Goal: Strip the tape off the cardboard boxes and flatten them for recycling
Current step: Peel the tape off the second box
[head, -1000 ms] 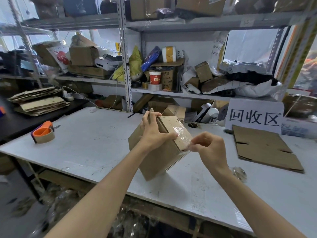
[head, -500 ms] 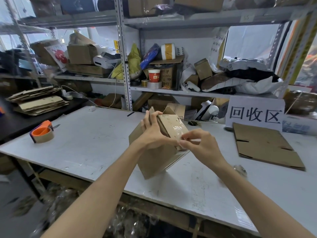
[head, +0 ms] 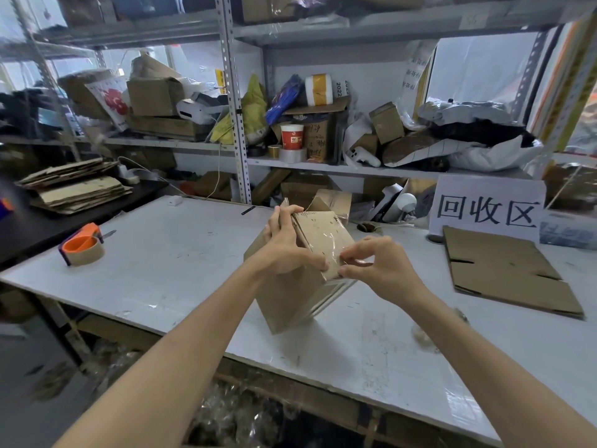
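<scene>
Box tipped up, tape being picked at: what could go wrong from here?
1. The box stands tilted on one edge, steadied only by the left hand; a hard tug might slide or topple it.
2. The right hand pinches thin clear tape at the box's corner; it may tear, leaving strips.

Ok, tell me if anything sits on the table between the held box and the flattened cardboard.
Nothing visible does: the table is bare between the box and the flattened cardboard. The right hand, pinching the tape, hangs over that stretch; a blurred scrap lies nearer the front edge.
</scene>
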A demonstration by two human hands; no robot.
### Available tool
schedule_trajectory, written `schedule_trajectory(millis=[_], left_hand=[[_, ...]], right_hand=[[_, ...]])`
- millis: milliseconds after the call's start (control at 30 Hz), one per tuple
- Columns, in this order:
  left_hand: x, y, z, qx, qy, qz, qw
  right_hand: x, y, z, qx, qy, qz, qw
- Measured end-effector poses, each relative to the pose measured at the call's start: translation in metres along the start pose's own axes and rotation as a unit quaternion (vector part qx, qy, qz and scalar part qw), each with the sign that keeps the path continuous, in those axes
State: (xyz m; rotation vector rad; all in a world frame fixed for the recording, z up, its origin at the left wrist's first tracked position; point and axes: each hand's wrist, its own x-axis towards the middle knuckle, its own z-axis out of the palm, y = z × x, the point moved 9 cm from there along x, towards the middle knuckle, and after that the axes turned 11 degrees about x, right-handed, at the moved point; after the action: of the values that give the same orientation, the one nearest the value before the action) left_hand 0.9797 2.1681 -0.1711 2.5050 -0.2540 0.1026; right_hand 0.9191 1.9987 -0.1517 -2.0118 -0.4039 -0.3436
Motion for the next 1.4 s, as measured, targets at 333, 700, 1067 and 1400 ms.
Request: schedule_trajectory(millis=[333, 700, 1067, 1400], left_hand=[[-0.004, -0.006, 0.0, -0.008, 0.01, -0.012, 1.0], [-0.008, 0.01, 0.004, 0.004, 0.017, 0.013, 1.0], [-0.007, 0.002, 0.005, 0.001, 0.022, 0.007, 1.0], [-0.008, -0.024, -0.01, -0.039, 0.033, -0.047, 0.998]], right_hand=[[-0.002, 0.006, 0.002, 0.015, 0.066, -0.026, 0.997], [0.0, 0.002, -0.002, -0.016, 0.117, 0.023, 0.993], [0.005, 0.031, 0.003, 0.014, 0.12, 0.138, 0.983], [-0.009, 0.04, 0.005, 0.189, 0.166, 0.139, 0.958]])
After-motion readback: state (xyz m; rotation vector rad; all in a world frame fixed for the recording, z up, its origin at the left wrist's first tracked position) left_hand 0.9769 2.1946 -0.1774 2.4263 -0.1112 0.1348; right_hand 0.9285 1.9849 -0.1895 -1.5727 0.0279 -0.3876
